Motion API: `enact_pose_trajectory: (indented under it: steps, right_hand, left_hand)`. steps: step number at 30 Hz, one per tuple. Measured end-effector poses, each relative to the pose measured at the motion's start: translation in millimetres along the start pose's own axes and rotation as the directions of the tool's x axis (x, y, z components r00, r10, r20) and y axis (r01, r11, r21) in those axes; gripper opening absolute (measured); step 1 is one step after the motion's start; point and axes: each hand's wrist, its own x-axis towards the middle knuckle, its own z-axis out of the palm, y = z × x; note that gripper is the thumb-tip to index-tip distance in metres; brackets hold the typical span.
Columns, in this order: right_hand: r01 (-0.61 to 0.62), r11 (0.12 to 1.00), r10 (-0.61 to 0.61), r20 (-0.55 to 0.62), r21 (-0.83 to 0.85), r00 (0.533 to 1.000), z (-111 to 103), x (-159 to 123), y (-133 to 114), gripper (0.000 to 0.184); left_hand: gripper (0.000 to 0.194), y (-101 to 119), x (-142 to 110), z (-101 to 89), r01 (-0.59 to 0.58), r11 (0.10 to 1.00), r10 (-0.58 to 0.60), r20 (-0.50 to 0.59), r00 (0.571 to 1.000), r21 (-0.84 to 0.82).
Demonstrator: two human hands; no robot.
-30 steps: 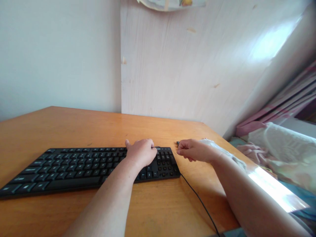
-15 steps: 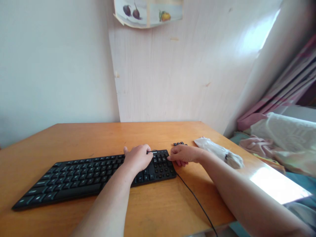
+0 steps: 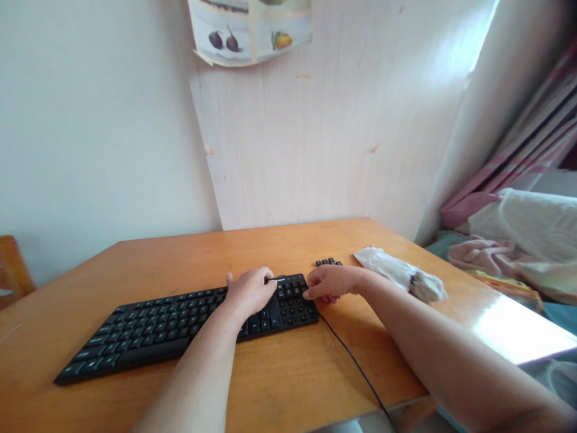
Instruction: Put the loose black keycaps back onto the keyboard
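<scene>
A black keyboard (image 3: 171, 328) lies on the orange wooden desk (image 3: 279, 246). My left hand (image 3: 249, 292) rests as a fist on the keyboard's right part and grips a thin black tool (image 3: 273, 279) that points at the number pad. My right hand (image 3: 332, 282) is at the keyboard's right end, with thumb and forefinger pinched together at the pad's upper corner. Whether anything is between those fingers is hidden. Several loose black keycaps (image 3: 328, 262) lie on the desk just behind my right hand.
A white plastic bag (image 3: 399, 275) lies to the right of the keycaps. The keyboard's black cable (image 3: 354, 362) runs to the desk's front edge. A wooden chair (image 3: 12, 270) stands at far left, bedding (image 3: 518, 240) at right, and a fruit picture (image 3: 250, 30) hangs on the wall.
My right hand moved left from the desk to the keyboard's right end, and the small black piece it pinched is no longer in it. The left hand stayed on the keyboard. The view tilted up.
</scene>
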Motion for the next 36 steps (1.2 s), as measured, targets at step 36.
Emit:
enact_pose_trajectory:
  steps: [36]
  right_hand:
    - [-0.124,0.992,0.122,-0.082,-0.017,0.989,3.2,12.6,-6.6,0.038]
  left_hand:
    - [0.029,-1.9,0.6,-1.1,-0.022,0.999,0.022,0.015,1.000,-0.024]
